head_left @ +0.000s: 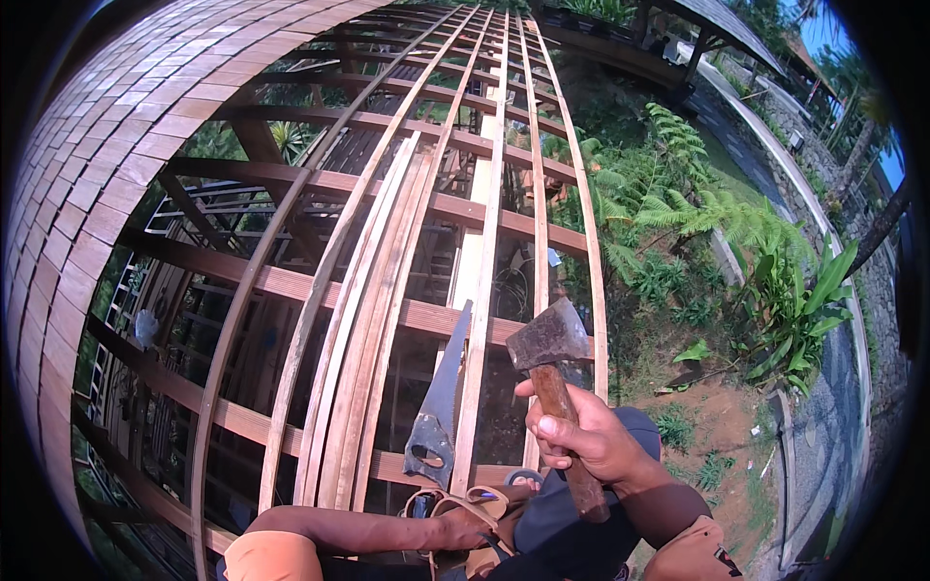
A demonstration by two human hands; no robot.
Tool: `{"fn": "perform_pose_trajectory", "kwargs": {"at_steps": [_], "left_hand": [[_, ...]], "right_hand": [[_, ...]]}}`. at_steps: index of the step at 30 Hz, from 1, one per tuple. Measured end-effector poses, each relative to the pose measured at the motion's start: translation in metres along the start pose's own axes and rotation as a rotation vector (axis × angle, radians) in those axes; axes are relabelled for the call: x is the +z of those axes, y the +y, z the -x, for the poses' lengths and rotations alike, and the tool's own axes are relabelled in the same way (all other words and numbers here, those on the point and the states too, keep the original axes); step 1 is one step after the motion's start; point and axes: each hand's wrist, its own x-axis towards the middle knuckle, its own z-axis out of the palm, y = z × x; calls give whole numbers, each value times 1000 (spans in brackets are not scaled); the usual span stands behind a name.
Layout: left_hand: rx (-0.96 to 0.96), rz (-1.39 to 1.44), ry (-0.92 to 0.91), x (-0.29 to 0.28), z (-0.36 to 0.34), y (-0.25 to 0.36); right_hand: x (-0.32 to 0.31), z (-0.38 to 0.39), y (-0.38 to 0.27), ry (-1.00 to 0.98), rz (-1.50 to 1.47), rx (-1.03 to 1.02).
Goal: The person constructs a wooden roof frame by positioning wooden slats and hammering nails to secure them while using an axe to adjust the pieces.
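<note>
My right hand is closed around the wooden handle of a hatchet, its dark, worn metal head raised over the battens. My left hand reaches into or rests on a tan leather tool belt at my waist; its fingers are mostly hidden. A handsaw with a long grey blade and dark handle lies along the battens, left of the hatchet. Part of my foot in a sandal shows beyond the belt.
Open roof framing of rafters and long battens spans a drop. Loose timber strips lie lengthwise. Wooden shingles cover the left slope. Right and below are ferns, soil, a stone-edged path, and a roofed structure with small figures in its shade.
</note>
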Motion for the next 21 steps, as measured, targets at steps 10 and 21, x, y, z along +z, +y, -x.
{"fn": "perform_pose_trajectory", "kwargs": {"at_steps": [10, 21], "left_hand": [[40, 19, 102, 11, -14, 0], [-13, -23, -101, -13, 20, -9]], "right_hand": [[23, 7, 0, 53, -20, -9], [6, -4, -1, -135, -485, 88]]}}
